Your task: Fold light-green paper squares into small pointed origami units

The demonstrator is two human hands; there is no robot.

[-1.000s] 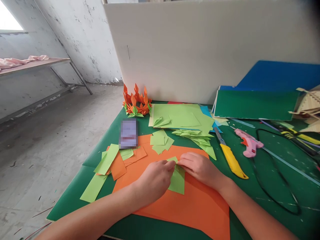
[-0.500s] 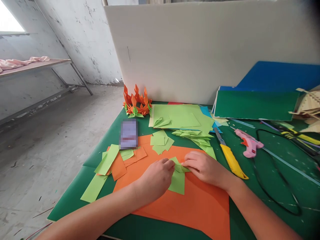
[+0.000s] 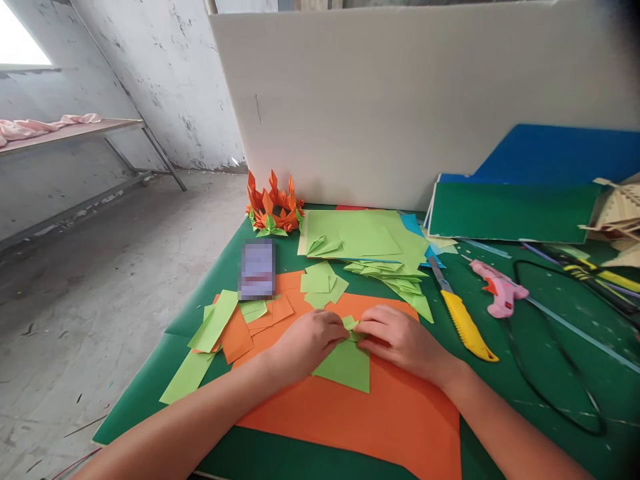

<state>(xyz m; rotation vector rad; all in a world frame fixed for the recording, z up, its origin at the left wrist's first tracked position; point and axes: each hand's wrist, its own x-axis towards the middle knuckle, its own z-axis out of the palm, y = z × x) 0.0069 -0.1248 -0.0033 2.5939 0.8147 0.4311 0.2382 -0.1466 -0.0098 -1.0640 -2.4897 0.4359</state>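
Observation:
Between my two hands is a small folded piece of green paper [image 3: 353, 335]. My left hand [image 3: 315, 343] pinches its left side, and my right hand [image 3: 393, 337] pinches the right; the fingertips nearly meet and cover most of the folds. Under them lies a flat green paper square [image 3: 346, 368], on top of a large orange sheet [image 3: 320, 413]. Just beyond my hands are loose green paper pieces [image 3: 323, 283] and a fanned pile of green paper [image 3: 395, 275].
An orange and green folded-paper crown [image 3: 273, 207] stands at the back left, behind a blurred purple packet [image 3: 257, 270]. Green strips [image 3: 187, 377] lie left. To the right are a yellow utility knife [image 3: 465, 320], a pink glue gun [image 3: 500, 287] with a black cord, and boards [image 3: 515, 212].
My left hand has moved slightly left and up, and my right hand slightly left, so the fingertips are closer together. More of the green square shows below them.

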